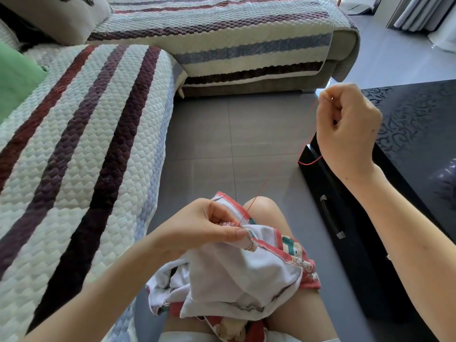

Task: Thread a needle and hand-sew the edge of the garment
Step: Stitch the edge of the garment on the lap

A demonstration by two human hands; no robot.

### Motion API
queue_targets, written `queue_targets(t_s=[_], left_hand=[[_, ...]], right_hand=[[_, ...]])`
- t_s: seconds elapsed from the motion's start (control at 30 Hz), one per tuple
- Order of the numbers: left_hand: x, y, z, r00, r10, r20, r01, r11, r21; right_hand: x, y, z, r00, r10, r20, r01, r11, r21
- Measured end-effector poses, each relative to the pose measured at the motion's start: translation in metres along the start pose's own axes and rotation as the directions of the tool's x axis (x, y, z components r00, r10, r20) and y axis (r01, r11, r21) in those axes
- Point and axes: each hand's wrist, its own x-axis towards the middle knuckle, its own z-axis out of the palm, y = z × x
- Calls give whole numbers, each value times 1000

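On our lap [303, 309], our left hand [204, 225] pinches the garment [234, 275] by its edge; our raised right hand [348, 134] pinches the needle [331, 98]. We should draw the red thread [283, 159] snug, without puckering the seam.

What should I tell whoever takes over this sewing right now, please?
Left hand: fingers pinch the garment at its red-stitched edge.
Right hand: raised, pinching the red thread, which runs taut up from the seam. The needle is not clearly visible there.
Done: thread is through the edge.
Left: more stitches along the edge, then knotting off.
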Motion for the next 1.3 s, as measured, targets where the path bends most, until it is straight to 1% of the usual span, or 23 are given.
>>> queue_targets(t_s=[0.07, 0.17, 0.23, 0.27, 0.3, 0.33, 0.37, 0.43, 0.47, 0.53, 0.6, 0.63, 0.67, 0.87, 1.0, 1.3], left_hand=[[2, 0, 1, 1000, -12, 9, 12, 1000, -6], [3, 0, 4, 1000, -14, 12, 14, 999, -30], [4, -1, 6, 1000, -6, -10, 6, 999, -46], [4, -1, 8, 1000, 0, -17, -1, 999, -50], [4, -1, 9, 1000, 5, -20, -6, 998, -65], [4, -2, 9, 1000, 10, -21, -12, 996, -92], [4, -3, 9, 1000, 9, -21, -12, 992, -124], [5, -5, 7, 1000, -6, -4, 5, 983, -186], [5, -6, 5, 1000, -24, 13, 26, 974, -224], [6, -8, 4, 998, -56, 40, 65, 956, -286], [7, -10, 4, 998, -61, 30, 67, 956, -286], [8, -11, 4, 998, -58, 22, 62, 958, -280], [8, -11, 4, 998, -52, 19, 55, 960, -274], [10, -11, 3, 999, -40, 15, 43, 963, -265], [10, -11, 3, 999, -42, 9, 43, 971, -234], [7, -5, 7, 999, -19, 33, 26, 973, -230]], right_hand=[[0, 4, 5, 1000, -12, 11, 13, 999, -48], [1, 13, 12, 999, 34, 21, -31, 994, -108], [-5, 16, 16, 991, 105, 88, -95, 990, -105], [-11, 14, 18, 977, 140, 163, -130, 989, -72], [-19, 10, 19, 946, 176, 272, -178, 984, -20], [-29, 3, 19, 897, 195, 396, -234, 971, 52], [-40, -5, 16, 841, 188, 508, -296, 945, 140], [-60, -22, 6, 742, 122, 659, -416, 855, 310], [-70, -28, 1, 703, 79, 707, -445, 824, 350], [-90, -34, -7, 631, 18, 776, -453, 820, 350], [-106, -37, -10, 571, -18, 821, -445, 833, 328], [-113, -38, -11, 555, -31, 832, -444, 834, 327], [-117, -39, -12, 548, -36, 835, -446, 833, 328], [-122, -42, -18, 582, -31, 812, -486, 788, 378], [-123, -42, -19, 590, -24, 807, -516, 757, 400], [-122, -43, -18, 599, -37, 800, -528, 733, 429]])
